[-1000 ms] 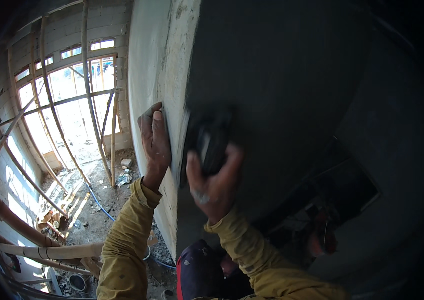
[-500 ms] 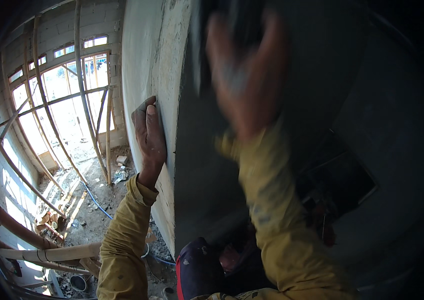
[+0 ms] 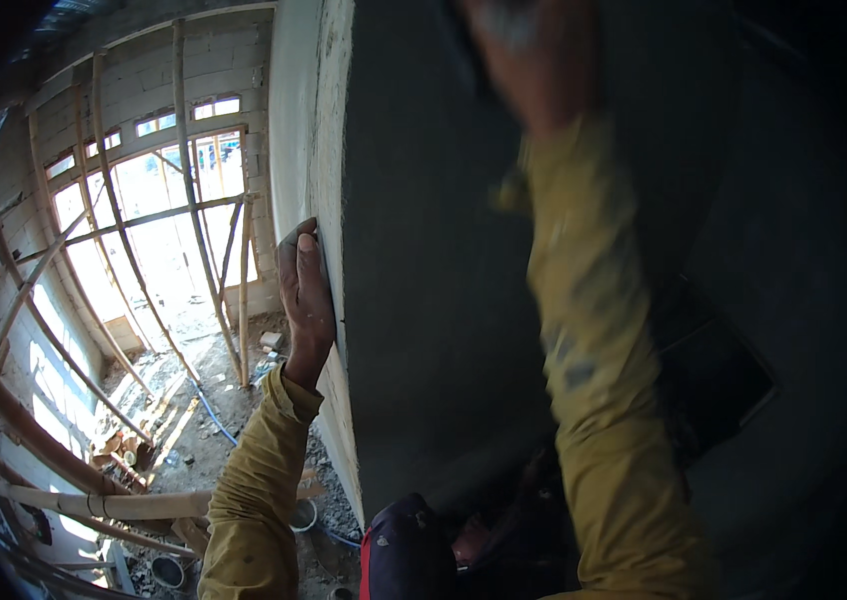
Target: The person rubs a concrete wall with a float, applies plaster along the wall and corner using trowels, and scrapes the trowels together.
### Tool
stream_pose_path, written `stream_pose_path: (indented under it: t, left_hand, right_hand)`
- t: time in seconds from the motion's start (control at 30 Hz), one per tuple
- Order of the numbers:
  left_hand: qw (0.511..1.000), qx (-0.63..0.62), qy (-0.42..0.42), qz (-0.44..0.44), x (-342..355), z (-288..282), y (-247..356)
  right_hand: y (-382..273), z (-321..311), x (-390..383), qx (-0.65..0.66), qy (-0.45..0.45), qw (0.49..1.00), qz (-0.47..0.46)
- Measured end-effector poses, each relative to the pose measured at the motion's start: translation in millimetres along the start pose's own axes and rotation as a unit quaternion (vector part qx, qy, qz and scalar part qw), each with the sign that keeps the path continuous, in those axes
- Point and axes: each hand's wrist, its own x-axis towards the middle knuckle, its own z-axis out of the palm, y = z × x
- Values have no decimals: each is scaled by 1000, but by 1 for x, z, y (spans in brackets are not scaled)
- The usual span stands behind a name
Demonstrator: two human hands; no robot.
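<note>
My left hand (image 3: 308, 290) lies with its fingers stretched out against the pale vertical edge (image 3: 332, 130) of the wall. My right hand (image 3: 544, 60) is blurred at the top, on the dark grey plastered face (image 3: 424, 250); it grips a dark hand tool (image 3: 474, 55), most likely a float, mostly hidden behind the hand and cut off by the picture's edge. Both forearms wear stained yellow sleeves.
Below left is a rubble-strewn floor (image 3: 224, 370) with a blue hose (image 3: 214, 414) and buckets (image 3: 167, 571). Wooden poles (image 3: 183, 150) form scaffolding before a bright window in a block wall (image 3: 144, 75). A purple-and-red object (image 3: 409, 550) is at the bottom centre.
My right hand has moved up the dark wall with the tool, from the middle to the top, and somewhat rightward. My left hand stays on the edge while the view has shifted slightly.
</note>
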Motion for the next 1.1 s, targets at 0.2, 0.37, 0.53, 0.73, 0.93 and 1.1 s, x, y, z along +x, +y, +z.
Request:
stream_pose_path:
  t: [0.2, 0.37, 0.53, 0.73, 0.93, 1.1]
  left_hand:
    - [991, -83, 39, -102, 2, -1, -3]
    - [998, 14, 46, 32, -20, -10, 9]
    - [998, 6, 56, 19, -30, -12, 14]
    - [997, 61, 42, 22, -33, -17, 23]
    - [996, 79, 36, 25, -29, -17, 22]
    - [999, 47, 8, 4, -42, -34, 18]
  right_hand:
    - [-30, -18, -51, -23, -42, 998, 50]
    - [-154, -125, -288, 44, -194, 962, 185]
    - [-172, -162, -381, 23, -252, 939, 234]
    - [-64, -75, -144, 33, -82, 974, 208]
    - [-99, -75, -179, -2, -101, 962, 252]
    - [-189, -150, -375, 51, -253, 919, 298]
